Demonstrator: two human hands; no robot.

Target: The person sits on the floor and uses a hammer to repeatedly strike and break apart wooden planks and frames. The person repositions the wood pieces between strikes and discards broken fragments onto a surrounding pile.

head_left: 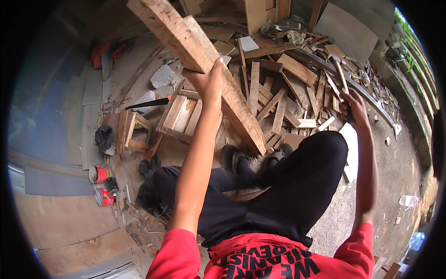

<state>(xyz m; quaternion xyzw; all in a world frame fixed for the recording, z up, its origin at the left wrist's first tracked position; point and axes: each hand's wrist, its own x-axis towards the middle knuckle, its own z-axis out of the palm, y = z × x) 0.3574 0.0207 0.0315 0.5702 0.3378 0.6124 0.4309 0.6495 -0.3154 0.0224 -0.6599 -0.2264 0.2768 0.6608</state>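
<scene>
My left hand (207, 83) is closed round a long, thick wooden beam (242, 114), which slants from the upper left down to the ground near my shoes. A second length of wood lies against the beam's upper part. Off to the right, my right hand (356, 109) grips the handle of a hammer (341, 75), its head raised and pointing away from me. The hammer is apart from the beam. Below the left hand's wrist stands a slatted wooden crate (180, 116), partly hidden by my forearm.
Scrap boards (297, 69) lie heaped ahead, with a long rail (367, 95) across their right side. At left are a small wooden frame (137, 132), several red and black cans (104, 186) and a white block (162, 76). A plastic bottle (409, 201) lies far right.
</scene>
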